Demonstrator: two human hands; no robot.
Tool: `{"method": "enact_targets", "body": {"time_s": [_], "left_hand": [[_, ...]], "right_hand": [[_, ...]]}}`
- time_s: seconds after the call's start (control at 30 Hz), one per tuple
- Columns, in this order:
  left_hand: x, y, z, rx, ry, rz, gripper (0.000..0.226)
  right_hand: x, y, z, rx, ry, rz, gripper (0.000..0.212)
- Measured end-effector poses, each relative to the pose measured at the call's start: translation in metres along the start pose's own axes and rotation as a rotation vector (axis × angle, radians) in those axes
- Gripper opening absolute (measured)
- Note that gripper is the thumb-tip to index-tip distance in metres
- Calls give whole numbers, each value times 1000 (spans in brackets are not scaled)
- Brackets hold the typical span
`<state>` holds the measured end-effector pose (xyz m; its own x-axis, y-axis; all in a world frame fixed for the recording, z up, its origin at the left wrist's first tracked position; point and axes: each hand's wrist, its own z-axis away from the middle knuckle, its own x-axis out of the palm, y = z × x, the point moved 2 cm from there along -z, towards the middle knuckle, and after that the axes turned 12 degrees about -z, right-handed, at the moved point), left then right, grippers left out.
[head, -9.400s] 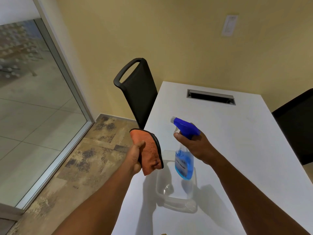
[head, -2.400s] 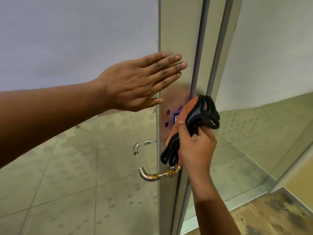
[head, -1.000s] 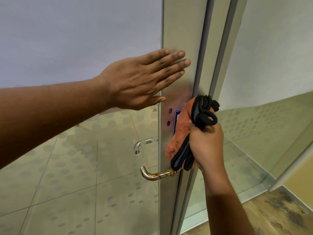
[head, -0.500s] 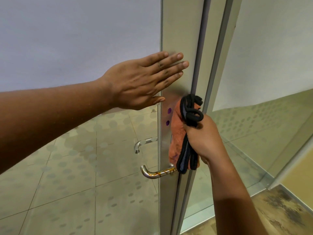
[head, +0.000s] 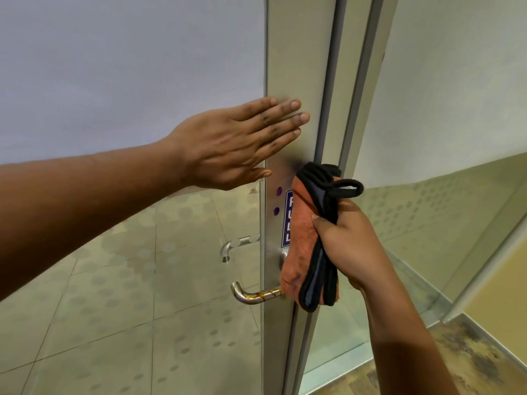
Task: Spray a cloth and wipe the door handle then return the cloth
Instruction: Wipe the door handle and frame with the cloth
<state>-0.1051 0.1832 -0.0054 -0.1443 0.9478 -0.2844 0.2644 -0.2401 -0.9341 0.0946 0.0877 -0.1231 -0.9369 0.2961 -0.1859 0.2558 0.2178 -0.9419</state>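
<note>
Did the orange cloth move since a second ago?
Yes. The orange cloth, gripped in the right hand, has slid down the door frame. Its lower end now reaches the door handle.

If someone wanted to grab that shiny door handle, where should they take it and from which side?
Probably the straight bar of the door handle, wrapped from above. The bar runs level out from the door frame and curls back at its free left end, which would stop fingers sliding off. Its root is covered by the cloth that the right hand grips.
</note>
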Motion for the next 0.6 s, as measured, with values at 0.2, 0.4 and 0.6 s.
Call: {"method": "enact_targets", "body": {"time_s": [0.2,0.4,0.6], "left_hand": [[-4,0,-5,25,-45,-105,74],[-4,1,-5,21,-24,-124,75],[-2,1,-6,9,-7,-85,75]], "right_hand": [[18,-12,-5,-139,-16,207,33],[25,-11,1,-191,6,414,55],[27,-8,9,-148,-71,499,52]]}}
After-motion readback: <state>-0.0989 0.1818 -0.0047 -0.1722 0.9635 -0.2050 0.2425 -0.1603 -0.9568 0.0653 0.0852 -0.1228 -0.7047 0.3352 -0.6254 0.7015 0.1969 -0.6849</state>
